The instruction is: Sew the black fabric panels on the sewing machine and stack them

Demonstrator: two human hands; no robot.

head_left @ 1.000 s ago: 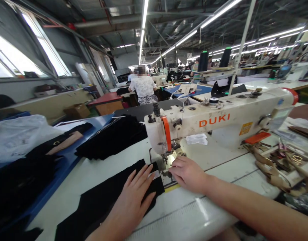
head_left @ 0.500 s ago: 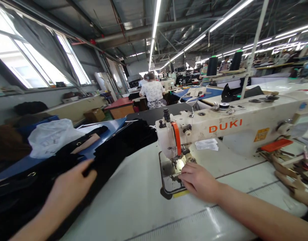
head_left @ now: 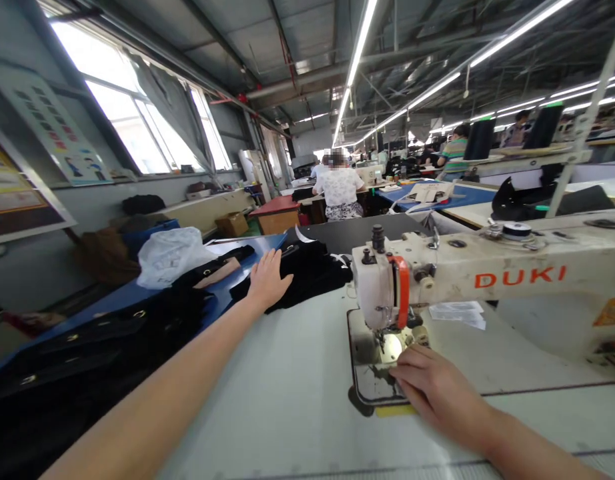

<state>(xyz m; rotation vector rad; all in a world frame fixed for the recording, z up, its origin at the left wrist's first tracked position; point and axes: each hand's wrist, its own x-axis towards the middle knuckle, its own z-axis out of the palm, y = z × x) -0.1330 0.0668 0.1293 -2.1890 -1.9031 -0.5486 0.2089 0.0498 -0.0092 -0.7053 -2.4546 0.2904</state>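
Reaching out with an open left hand (head_left: 268,283), fingers spread on or just over the pile of black cloth (head_left: 312,270) left of the sewing machine (head_left: 455,263), with no grip to be seen. Resting the right hand (head_left: 440,390) with bent fingers by the metal plate (head_left: 370,381), too hidden to tell whether pinching anything. Probably between pieces, judging by black cloth lying apart from the plate, with amounts finished and left impossible to tell.
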